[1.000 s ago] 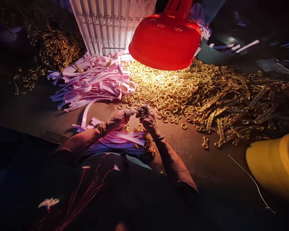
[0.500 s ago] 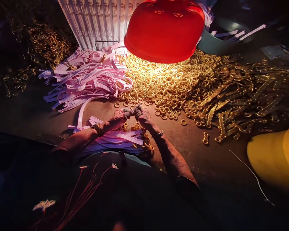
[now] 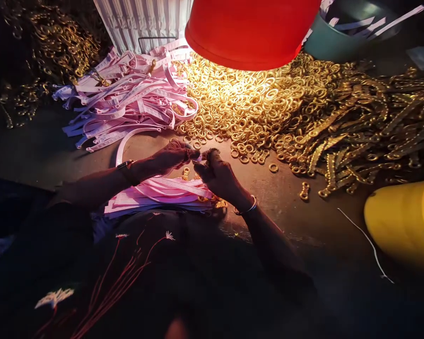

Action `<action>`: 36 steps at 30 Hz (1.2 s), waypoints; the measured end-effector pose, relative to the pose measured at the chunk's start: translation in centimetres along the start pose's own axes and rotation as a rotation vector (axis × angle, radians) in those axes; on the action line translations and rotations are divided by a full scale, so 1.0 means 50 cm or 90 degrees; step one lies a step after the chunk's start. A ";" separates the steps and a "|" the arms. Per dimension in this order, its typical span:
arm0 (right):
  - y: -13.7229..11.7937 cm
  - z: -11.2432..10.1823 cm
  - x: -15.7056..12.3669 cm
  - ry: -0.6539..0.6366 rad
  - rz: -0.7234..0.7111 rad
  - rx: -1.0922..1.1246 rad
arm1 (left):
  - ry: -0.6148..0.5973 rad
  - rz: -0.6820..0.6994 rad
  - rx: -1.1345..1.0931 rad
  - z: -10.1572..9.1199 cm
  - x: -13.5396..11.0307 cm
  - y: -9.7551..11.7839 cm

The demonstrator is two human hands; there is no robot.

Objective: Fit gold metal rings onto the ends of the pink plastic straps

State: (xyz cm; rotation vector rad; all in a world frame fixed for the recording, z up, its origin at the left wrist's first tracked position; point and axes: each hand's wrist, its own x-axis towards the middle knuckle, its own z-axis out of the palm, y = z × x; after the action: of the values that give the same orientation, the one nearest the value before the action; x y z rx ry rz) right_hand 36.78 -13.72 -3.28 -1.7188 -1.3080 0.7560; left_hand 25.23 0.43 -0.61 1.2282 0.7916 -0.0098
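Note:
My left hand [image 3: 173,157] and my right hand [image 3: 217,175] meet fingertip to fingertip above a stack of pink strips [image 3: 162,193] lying in front of me. Both hands are pinched closed on something small between them; it is too small to name. A big heap of gold rings [image 3: 247,103] lies just beyond the hands, under a red lamp shade [image 3: 250,30]. A few loose rings [image 3: 273,167] sit on the dark surface to the right of my right hand.
A loose pile of pink strips [image 3: 127,103] spreads at the back left before a white ribbed panel [image 3: 141,19]. Gold linked strips [image 3: 367,127] cover the right. A yellow tub [image 3: 406,221] stands at the right edge, a teal bowl [image 3: 332,40] behind the lamp.
The view has shifted, so the lamp and heaps sit higher in the frame. My hands stay together, now turned a little with the right hand lower.

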 end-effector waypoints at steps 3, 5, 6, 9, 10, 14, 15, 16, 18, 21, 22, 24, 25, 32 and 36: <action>-0.030 0.013 -0.064 -0.010 0.007 -0.170 | -0.065 -0.038 0.038 0.005 -0.040 0.001; -0.038 0.026 -0.095 -0.004 0.011 -0.266 | -0.121 -0.047 0.063 0.011 -0.062 -0.008; -0.041 0.032 -0.106 0.002 0.016 -0.288 | -0.143 -0.044 0.073 0.013 -0.072 -0.013; -0.044 0.041 -0.121 0.016 0.059 -0.232 | -0.162 -0.009 0.082 0.022 -0.095 -0.028; -0.045 0.040 -0.121 0.011 0.079 -0.182 | -0.153 0.005 0.080 0.025 -0.101 -0.033; -0.047 0.027 -0.109 -0.053 0.103 0.011 | -0.097 0.036 0.045 0.036 -0.109 -0.048; -0.047 0.024 -0.105 -0.069 0.094 0.027 | -0.092 0.035 0.031 0.038 -0.109 -0.052; -0.046 0.022 -0.102 -0.084 0.086 0.030 | -0.092 0.035 0.016 0.041 -0.107 -0.057; -0.043 0.020 -0.096 -0.114 0.069 0.012 | -0.103 0.037 -0.009 0.045 -0.103 -0.066; -0.034 0.023 -0.089 -0.145 0.059 -0.027 | -0.117 0.039 -0.032 0.046 -0.094 -0.079; -0.032 0.024 -0.086 -0.154 0.059 -0.043 | -0.119 0.037 -0.032 0.045 -0.091 -0.081; -0.028 0.023 -0.079 -0.168 0.054 -0.088 | -0.123 0.035 -0.007 0.039 -0.084 -0.080; -0.028 0.021 -0.075 -0.170 0.049 -0.119 | -0.124 0.037 0.020 0.033 -0.080 -0.077; -0.030 0.019 -0.053 -0.110 0.012 -0.377 | -0.078 0.041 0.252 -0.029 -0.046 -0.066; 0.005 0.038 -0.045 -0.090 -0.045 -0.400 | 0.060 0.049 0.391 -0.074 -0.044 -0.110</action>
State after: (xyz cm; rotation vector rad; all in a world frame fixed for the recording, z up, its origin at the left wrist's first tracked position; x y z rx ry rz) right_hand 34.68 -15.42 -4.45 -2.1113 -1.8283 0.4510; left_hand 19.35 0.61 -4.41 1.8500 0.8519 -0.1416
